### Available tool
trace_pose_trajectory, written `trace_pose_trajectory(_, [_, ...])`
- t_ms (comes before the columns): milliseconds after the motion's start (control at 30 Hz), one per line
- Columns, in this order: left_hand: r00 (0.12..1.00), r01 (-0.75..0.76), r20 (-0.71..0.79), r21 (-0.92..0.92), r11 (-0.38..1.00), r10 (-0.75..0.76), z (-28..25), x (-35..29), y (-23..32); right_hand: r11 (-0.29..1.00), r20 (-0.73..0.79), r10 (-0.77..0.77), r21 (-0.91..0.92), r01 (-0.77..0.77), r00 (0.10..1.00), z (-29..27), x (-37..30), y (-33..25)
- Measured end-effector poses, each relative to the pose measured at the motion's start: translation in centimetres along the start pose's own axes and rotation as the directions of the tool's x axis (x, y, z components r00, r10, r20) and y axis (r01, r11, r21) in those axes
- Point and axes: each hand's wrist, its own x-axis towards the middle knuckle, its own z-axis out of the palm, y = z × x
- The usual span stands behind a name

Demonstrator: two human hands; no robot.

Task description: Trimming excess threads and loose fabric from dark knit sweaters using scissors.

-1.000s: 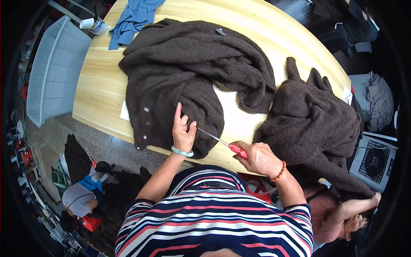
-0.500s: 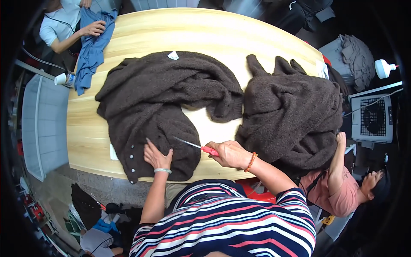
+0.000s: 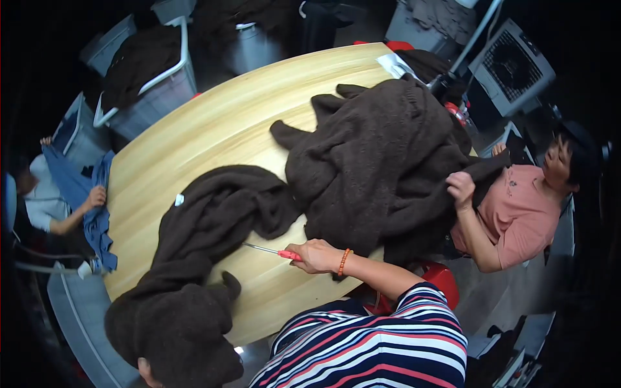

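Note:
In my right hand (image 3: 317, 257) is a red-handled tool (image 3: 288, 255) with a thin, pointed metal shaft. Its tip points left, over bare wood beside a dark brown knitted cardigan (image 3: 194, 226). At the lower left, that cardigan is bunched up and hangs over the near edge of the table. My left hand (image 3: 147, 373) grips its hanging end; the cloth hides most of the fingers. A small white tag (image 3: 179, 200) shows on the cardigan's far part. To the right lies a large heap of dark brown knitwear (image 3: 381, 161).
A co-worker in a pink shirt (image 3: 517, 207) handles the heap's edge at the right. Another person at the far left holds a blue garment (image 3: 97, 220) by the table (image 3: 213, 116). Grey bins (image 3: 165, 97) stand beyond it. A red stool (image 3: 443, 284) is beside me.
My left hand has gone from lying on the cardigan to lifting its near end leftward, off the table edge. My right hand keeps the tool. The view has turned right.

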Motion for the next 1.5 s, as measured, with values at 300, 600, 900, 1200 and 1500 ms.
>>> trace_pose_trajectory(300, [0.979,0.204,0.094,-0.551,0.809,-0.183,-2.8,5.3,9.4,0.966,-0.280,0.237,0.167,-0.196,0.930,-0.1,-9.7,6.0])
trace_pose_trajectory(600, [0.867,0.020,0.194,-0.934,0.356,0.459,23.2,12.4,30.4,0.866,-0.224,0.459,0.328,-0.377,0.860,1.8,-15.6,6.3])
trace_pose_trajectory(900, [0.592,0.323,0.665,-0.713,0.622,0.455,29.5,-6.1,26.6,0.846,-0.308,0.505,0.360,-0.393,0.806,4.5,-17.0,5.6])
trace_pose_trajectory(1200, [0.507,-0.097,0.632,0.718,0.690,-0.586,3.8,-17.7,-8.7,0.890,-0.163,0.415,0.274,-0.363,0.895,2.6,-14.6,4.9])
trace_pose_trajectory(1500, [0.423,0.185,0.701,0.553,0.812,-0.574,-14.5,-25.7,-9.7,0.987,-0.350,0.151,0.102,-0.123,0.924,2.4,-1.0,1.4])
